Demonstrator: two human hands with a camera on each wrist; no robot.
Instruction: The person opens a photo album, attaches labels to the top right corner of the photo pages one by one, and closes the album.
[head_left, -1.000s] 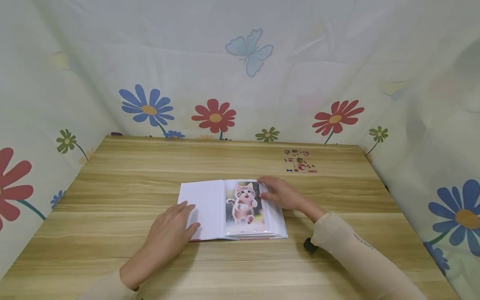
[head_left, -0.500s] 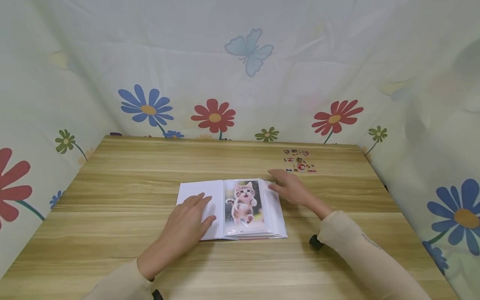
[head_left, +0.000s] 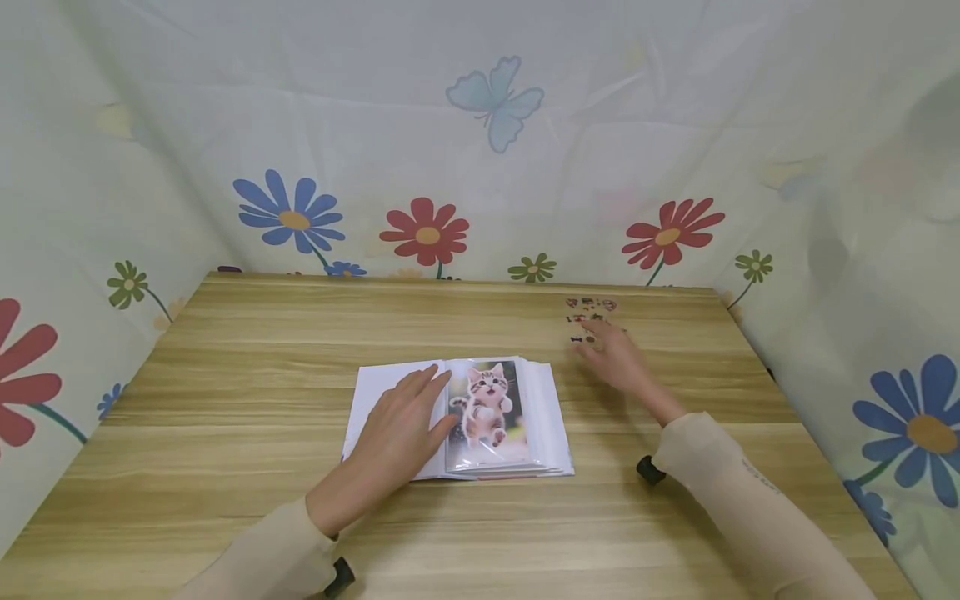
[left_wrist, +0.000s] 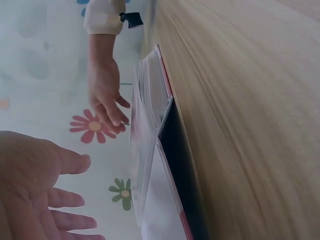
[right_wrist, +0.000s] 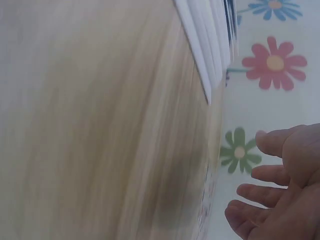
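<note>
A photo album (head_left: 551,417) lies spread on the wooden table, its plain white inner cover at the left and a kitten photo (head_left: 489,408) in a clear sleeve at the right. Over the white cover is my left hand (head_left: 401,429), fingers extended; the left wrist view shows its palm raised above the page. My right hand (head_left: 617,360) reaches beyond the album's right side, low over a clear sheet of small colourful stickers (head_left: 588,305). It covers the sheet's lower right part. Nothing sits between its loosely spread fingers in the right wrist view.
The wooden table (head_left: 300,333) runs back to a white curtain (head_left: 360,100) printed with flowers and a butterfly. More of this cloth hangs along the left and right sides. A dark strap piece (head_left: 649,471) hangs below the right sleeve.
My right hand has left the album's right edge and moved right and away, onto the stickers. The left hand has slid rightward across the white cover toward the photo.
</note>
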